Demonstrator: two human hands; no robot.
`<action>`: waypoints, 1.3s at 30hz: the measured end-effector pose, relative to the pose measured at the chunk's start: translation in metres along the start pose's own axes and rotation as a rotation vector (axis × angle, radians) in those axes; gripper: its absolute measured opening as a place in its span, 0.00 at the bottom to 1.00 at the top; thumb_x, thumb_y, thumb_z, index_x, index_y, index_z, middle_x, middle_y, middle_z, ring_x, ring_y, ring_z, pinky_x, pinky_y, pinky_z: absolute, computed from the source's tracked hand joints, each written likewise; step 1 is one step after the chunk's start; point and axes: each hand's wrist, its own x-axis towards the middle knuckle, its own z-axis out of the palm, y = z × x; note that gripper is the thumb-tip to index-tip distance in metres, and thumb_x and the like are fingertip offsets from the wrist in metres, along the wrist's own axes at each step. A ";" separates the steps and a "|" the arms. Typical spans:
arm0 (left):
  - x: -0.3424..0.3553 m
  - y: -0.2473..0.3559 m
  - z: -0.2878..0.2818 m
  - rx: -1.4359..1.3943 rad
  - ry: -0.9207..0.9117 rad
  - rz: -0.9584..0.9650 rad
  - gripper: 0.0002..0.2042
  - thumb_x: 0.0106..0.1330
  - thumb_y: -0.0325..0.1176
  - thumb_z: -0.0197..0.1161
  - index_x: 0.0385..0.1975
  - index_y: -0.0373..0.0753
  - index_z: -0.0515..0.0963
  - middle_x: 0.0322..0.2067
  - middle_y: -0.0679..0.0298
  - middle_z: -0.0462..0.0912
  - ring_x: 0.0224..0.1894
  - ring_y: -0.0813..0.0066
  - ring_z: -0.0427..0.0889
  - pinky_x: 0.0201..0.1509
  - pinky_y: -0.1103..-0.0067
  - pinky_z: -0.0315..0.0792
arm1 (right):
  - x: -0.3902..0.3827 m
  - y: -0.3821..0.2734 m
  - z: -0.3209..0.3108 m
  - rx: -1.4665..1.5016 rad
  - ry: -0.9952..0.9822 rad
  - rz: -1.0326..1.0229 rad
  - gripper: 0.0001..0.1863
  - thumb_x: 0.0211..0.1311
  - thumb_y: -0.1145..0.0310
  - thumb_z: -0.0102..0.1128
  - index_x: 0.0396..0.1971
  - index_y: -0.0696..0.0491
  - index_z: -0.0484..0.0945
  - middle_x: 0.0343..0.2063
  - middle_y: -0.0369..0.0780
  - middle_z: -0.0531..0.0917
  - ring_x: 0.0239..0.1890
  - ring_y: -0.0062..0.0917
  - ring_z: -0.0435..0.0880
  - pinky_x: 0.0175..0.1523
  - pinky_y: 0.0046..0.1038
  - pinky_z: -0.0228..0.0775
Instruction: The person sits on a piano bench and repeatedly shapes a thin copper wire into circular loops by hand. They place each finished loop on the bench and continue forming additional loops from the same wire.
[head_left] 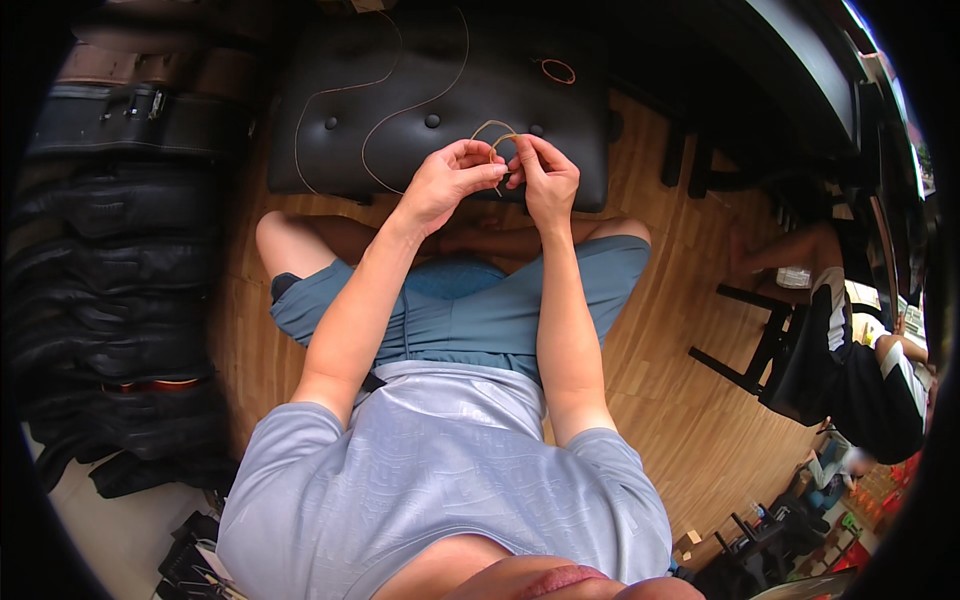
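Note:
A thin golden string (494, 123) forms a loop between my hands, just over the front part of the black padded bench (340, 160). My left hand (450, 185) pinches it with thumb and fingers; my right hand (545, 185) grips it close beside, fingers curled. Part of the held string is hidden by my fingers. Farther back on the bench lie a small copper-coloured coil (572, 74) and two long, wavy thin strings (363, 89), one nearer the left edge, one nearer the middle.
Black instrument cases (120, 250) are stacked along the left. A black piano-like body (830, 90) stands at upper right. To my right, another person in black and white (860, 390) sits by a black stand (750, 340) on the wooden floor (650, 400). More people and furniture show at lower right.

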 end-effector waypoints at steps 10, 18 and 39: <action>-0.050 0.022 -0.004 0.219 -0.101 -0.141 0.39 0.59 0.22 0.72 0.70 0.31 0.59 0.50 0.51 0.84 0.42 0.72 0.87 0.46 0.77 0.81 | 0.003 -0.004 -0.001 0.055 0.058 -0.007 0.11 0.71 0.69 0.62 0.43 0.62 0.84 0.23 0.37 0.82 0.19 0.15 0.77 0.24 0.19 0.73; -0.097 0.010 -0.026 0.776 -0.207 -0.166 0.24 0.59 0.25 0.72 0.57 0.36 0.77 0.36 0.63 0.87 0.37 0.81 0.84 0.48 0.81 0.79 | 0.005 -0.010 -0.003 0.131 0.100 0.036 0.13 0.72 0.66 0.61 0.43 0.62 0.84 0.23 0.37 0.82 0.19 0.16 0.78 0.25 0.20 0.76; -0.042 0.035 0.015 0.358 0.207 0.244 0.12 0.72 0.33 0.64 0.48 0.32 0.84 0.32 0.63 0.88 0.32 0.83 0.82 0.38 0.84 0.77 | -0.030 -0.055 0.030 -0.122 -0.065 0.091 0.12 0.71 0.69 0.63 0.49 0.59 0.84 0.33 0.35 0.84 0.25 0.11 0.75 0.28 0.15 0.67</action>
